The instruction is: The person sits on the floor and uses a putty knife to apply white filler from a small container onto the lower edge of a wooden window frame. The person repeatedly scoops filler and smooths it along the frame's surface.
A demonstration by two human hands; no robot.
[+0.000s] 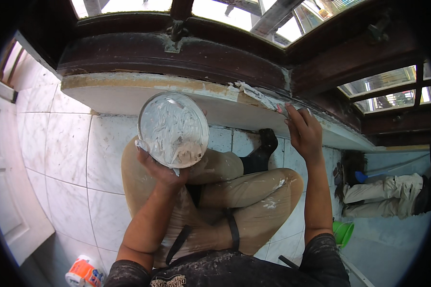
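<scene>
My left hand (165,170) grips a round lid (170,117) from below, its thumb at the rim. White paste is smeared across the lid, with a brownish patch near its lower edge. At the window ledge (196,91), my right hand (303,131) is closed on a putty knife (278,108), which lies low against the ledge's top edge. White paste (249,91) is heaped along the edge by the knife, so its blade is mostly hidden. Bare yellowish patches show on the ledge's front edge.
Dark wooden window frames (129,52) rise above the ledge. My crossed legs (244,205) rest on white floor tiles (107,158). A white and orange tub (85,271) stands at lower left, a green bucket (342,233) at right. Farther right, another person's trousered legs (388,193) are visible.
</scene>
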